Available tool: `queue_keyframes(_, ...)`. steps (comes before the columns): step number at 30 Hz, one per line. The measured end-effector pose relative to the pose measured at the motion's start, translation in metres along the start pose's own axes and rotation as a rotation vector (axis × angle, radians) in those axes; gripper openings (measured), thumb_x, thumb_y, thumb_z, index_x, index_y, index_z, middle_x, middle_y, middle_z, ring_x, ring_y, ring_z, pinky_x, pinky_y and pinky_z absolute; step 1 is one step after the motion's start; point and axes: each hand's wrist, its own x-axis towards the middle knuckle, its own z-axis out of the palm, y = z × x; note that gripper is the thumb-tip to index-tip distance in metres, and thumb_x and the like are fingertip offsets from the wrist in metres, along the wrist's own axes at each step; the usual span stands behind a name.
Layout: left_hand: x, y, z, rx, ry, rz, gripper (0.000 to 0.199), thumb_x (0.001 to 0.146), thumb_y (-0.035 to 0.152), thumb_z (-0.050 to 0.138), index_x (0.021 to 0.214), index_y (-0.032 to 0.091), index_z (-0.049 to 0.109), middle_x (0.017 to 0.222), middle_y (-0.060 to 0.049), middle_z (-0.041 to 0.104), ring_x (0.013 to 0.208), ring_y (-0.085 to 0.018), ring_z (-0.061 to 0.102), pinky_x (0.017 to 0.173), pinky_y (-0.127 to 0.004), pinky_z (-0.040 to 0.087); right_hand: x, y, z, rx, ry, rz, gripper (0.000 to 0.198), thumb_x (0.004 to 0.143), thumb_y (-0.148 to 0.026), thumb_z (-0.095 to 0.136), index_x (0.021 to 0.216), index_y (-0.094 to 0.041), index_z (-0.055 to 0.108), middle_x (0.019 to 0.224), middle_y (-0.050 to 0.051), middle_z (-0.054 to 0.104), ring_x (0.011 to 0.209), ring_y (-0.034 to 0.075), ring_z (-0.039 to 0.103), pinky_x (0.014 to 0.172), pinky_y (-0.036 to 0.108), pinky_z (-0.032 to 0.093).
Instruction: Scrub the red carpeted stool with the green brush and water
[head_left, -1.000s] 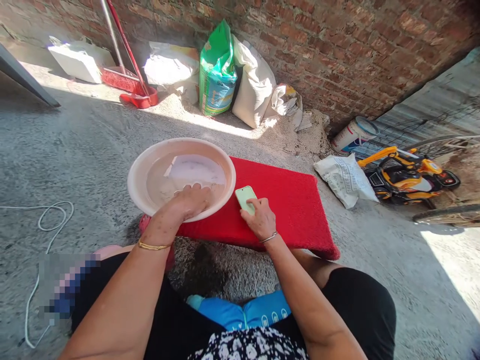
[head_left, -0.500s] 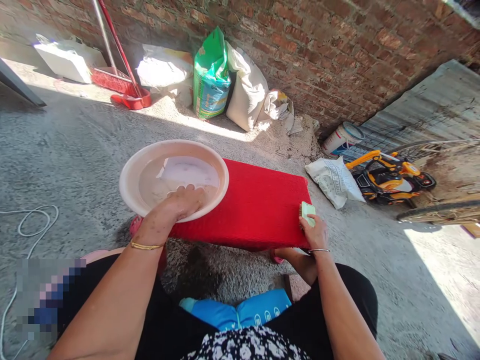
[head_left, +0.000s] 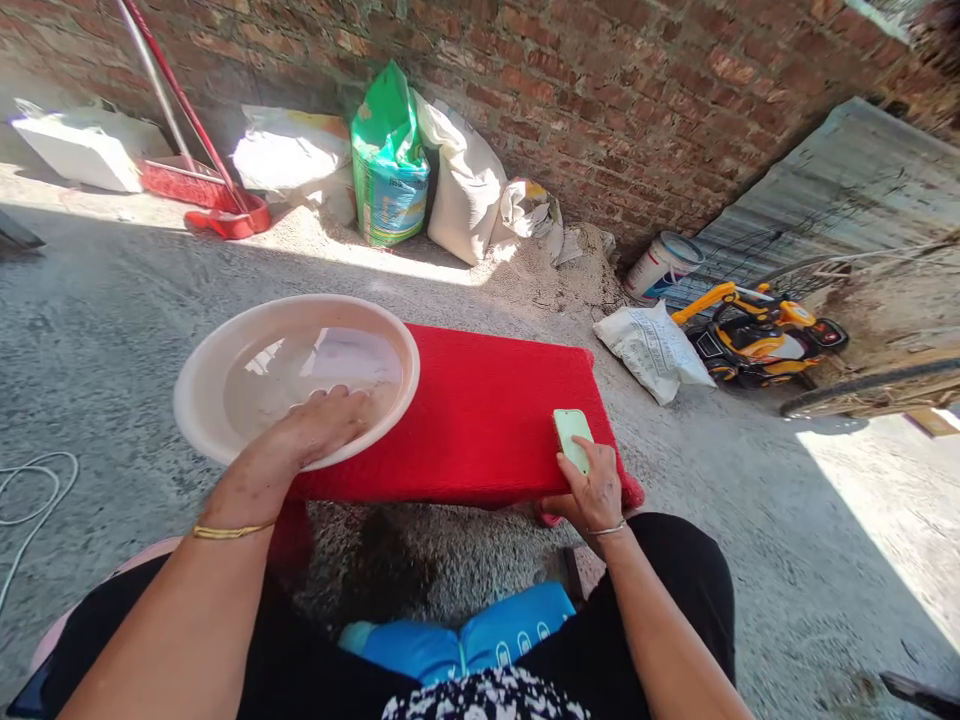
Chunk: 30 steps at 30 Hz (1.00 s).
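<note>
Left hand (head_left: 324, 425) extends palm down (right hand (head_left: 596, 487) grips).

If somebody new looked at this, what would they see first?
Probably the bright red cloth in the middle, with a wide basin of water on its left end. The left hand reaches over the basin's near rim, and the right hand holds a pale green brush on the cloth's right side. Farther right sits a yellow toy digger.
</note>
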Motion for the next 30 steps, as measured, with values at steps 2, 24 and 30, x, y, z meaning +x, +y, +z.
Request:
queue_keyframes(2,-0.001,0.002,-0.003,0.014,-0.067,0.003,0.054,0.105,0.032,0.042,0.157,0.018,0.046,0.158,-0.017,0.050,0.137,-0.031,0.055,0.114,-0.042,0.041,-0.007,-0.011,0.006,-0.029,-0.053,-0.032,0.055,0.089,-0.061,0.059,0.128,-0.024,0.071,0.112,0.011,0.060,0.107,0.028,0.060,0.092,0.041,0.052)
queue_keyframes(24,-0.007,0.010,-0.010,0.039,-0.027,0.019,0.056,0.101,0.033,0.042,0.155,0.025,0.052,0.152,-0.014,0.057,0.135,-0.032,0.060,0.110,-0.044,0.049,0.007,0.043,-0.027,-0.116,0.178,0.424,0.065,0.076,-0.068,0.057,0.118,-0.022,0.074,0.109,0.013,0.063,0.108,0.031,0.057,0.097,0.046,0.047)
queue_keyframes(30,-0.004,0.005,-0.003,-0.039,0.068,0.069,0.053,0.099,0.028,0.049,0.150,0.017,0.056,0.152,-0.020,0.058,0.138,-0.032,0.057,0.110,-0.045,0.048,0.010,0.037,-0.023,-0.062,0.147,0.330,0.070,0.072,-0.072,0.055,0.115,-0.020,0.076,0.107,0.015,0.064,0.112,0.034,0.056,0.099,0.048,0.046)
